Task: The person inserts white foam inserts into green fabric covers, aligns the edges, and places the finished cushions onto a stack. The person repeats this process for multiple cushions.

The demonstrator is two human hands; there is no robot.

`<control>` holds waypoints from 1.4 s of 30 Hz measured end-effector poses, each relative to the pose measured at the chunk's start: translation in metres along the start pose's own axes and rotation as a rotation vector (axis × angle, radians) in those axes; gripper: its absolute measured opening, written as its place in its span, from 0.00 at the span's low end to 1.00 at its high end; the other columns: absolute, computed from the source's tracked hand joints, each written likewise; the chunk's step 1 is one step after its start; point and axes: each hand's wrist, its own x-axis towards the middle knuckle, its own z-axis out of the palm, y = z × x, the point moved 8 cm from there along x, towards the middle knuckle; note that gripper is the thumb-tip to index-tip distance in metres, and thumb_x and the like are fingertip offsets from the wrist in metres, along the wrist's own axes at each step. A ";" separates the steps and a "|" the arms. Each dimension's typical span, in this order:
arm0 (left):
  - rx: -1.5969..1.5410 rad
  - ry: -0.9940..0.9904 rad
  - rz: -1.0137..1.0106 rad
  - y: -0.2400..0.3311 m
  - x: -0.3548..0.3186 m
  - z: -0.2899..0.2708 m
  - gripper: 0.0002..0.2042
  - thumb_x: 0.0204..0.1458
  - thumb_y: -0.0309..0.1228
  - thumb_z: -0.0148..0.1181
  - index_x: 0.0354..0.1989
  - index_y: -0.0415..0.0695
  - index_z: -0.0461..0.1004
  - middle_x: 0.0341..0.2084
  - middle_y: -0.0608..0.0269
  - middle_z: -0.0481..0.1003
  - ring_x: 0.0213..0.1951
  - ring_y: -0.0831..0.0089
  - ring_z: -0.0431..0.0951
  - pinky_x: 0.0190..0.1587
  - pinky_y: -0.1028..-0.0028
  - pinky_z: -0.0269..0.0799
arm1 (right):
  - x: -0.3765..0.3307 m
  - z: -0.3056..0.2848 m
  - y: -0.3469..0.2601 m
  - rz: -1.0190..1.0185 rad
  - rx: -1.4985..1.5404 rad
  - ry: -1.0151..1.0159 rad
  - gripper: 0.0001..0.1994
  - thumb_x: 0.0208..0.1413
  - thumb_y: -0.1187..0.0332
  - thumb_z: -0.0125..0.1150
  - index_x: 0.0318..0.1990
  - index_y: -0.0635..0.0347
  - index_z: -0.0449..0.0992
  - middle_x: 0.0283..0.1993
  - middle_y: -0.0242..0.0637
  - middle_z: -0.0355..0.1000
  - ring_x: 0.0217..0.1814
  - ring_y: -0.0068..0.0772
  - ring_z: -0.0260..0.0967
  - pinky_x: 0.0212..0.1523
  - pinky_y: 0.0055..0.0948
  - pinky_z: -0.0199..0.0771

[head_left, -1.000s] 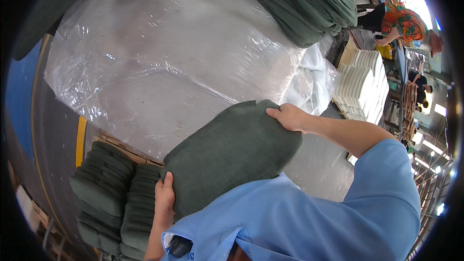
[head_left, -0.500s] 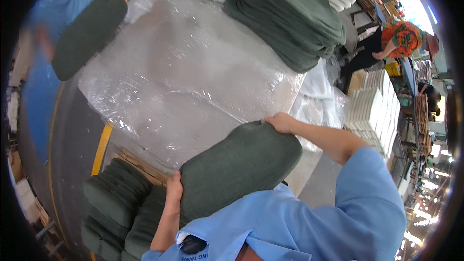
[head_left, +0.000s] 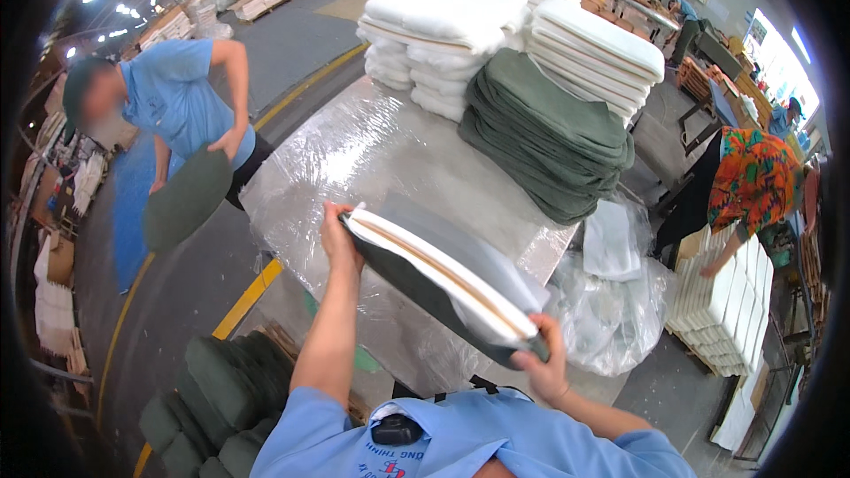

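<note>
Both hands pinch one cushion in mid-air: left hand (head_left: 335, 235) at its far end, right hand (head_left: 547, 370) at its near corner, above the plastic-covered bench (head_left: 372, 155). Gripped only by its edges, it could slip from either hand.

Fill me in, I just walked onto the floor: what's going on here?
A person holds a dark green cushion edge-up over a plastic-covered table, left hand at its far end, right hand at its near end. Green and white cushion stacks sit on the table. A co-worker carries another green cushion.
</note>
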 end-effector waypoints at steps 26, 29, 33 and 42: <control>-0.002 -0.415 -0.149 -0.088 0.012 0.071 0.33 0.71 0.62 0.43 0.65 0.44 0.72 0.51 0.64 0.79 0.47 0.72 0.79 0.53 0.70 0.76 | 0.296 0.188 -0.018 -0.215 -0.488 -0.330 0.14 0.60 0.67 0.69 0.51 0.61 0.84 0.44 0.45 0.82 0.43 0.37 0.79 0.46 0.37 0.78; -0.007 -0.463 -0.112 -0.096 0.011 0.080 0.32 0.71 0.62 0.44 0.64 0.45 0.73 0.48 0.64 0.79 0.48 0.72 0.79 0.53 0.70 0.76 | 0.304 0.202 0.023 -0.053 -0.534 -0.400 0.17 0.57 0.63 0.73 0.51 0.62 0.84 0.41 0.40 0.84 0.39 0.29 0.78 0.42 0.31 0.77; 0.039 -0.465 -0.070 -0.097 0.025 0.072 0.30 0.72 0.60 0.43 0.61 0.46 0.75 0.44 0.65 0.79 0.46 0.72 0.80 0.51 0.71 0.76 | 0.301 0.216 0.010 -0.072 -0.330 -0.382 0.10 0.60 0.69 0.71 0.46 0.65 0.84 0.33 0.36 0.82 0.35 0.26 0.76 0.38 0.28 0.75; 0.005 -0.454 -0.148 -0.097 0.019 0.079 0.28 0.72 0.59 0.44 0.60 0.47 0.75 0.40 0.66 0.78 0.40 0.74 0.78 0.44 0.71 0.77 | 0.281 0.123 -0.057 0.097 0.332 -0.415 0.04 0.64 0.75 0.68 0.43 0.65 0.84 0.34 0.33 0.79 0.34 0.23 0.75 0.36 0.26 0.76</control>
